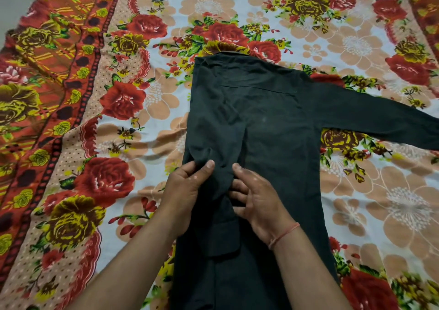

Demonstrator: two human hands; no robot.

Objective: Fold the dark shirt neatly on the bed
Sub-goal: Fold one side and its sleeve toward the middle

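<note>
The dark shirt point(266, 124) lies back-up on the bed, collar at the far end. Its left side is folded inward, and the left sleeve runs down the middle with its cuff point(219, 240) near me. The right sleeve point(380, 119) stretches out flat toward the right edge of the view. My left hand point(184, 190) pinches the folded sleeve fabric at the shirt's left edge. My right hand point(259, 199) grips the same sleeve from the right side, fingers curled into the cloth. A thin orange thread is tied around my right wrist.
The bed is covered by a floral sheet point(356, 36) with red and yellow roses on a pale ground. A red and orange patterned border point(47, 95) runs down the left side. A strip of pale floor shows at the top left corner.
</note>
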